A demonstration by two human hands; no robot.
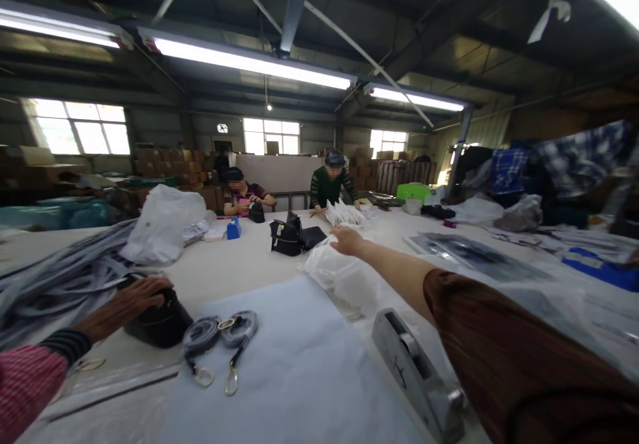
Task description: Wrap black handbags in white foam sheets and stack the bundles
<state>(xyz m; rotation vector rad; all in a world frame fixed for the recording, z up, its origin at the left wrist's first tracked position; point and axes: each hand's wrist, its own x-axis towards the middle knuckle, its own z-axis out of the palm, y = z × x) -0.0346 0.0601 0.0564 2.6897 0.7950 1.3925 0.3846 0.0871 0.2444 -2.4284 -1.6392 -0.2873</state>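
My right hand [345,240] reaches far forward over the table, with fingers bent down and closed at the top edge of a clear plastic bag [344,274]. My left hand is not in view. At the left, a co-worker's hand [137,301] in a red checked sleeve rests on a black bag [162,321]. Two coiled grey straps [219,334] with gold clips lie beside that bag on a pale blue sheet [284,357]. Close to my right forearm stands a grey tape dispenser [414,371]. Beyond the plastic are black bags [285,236].
Grey strips [60,271] are heaped at the left beside a white plastic sack [164,224]. Across the table, two people work, one near a white stack [344,213]. A small blue object [233,228] stands mid-table. Flat plastic-wrapped pieces [479,254] and a blue item [599,267] lie right.
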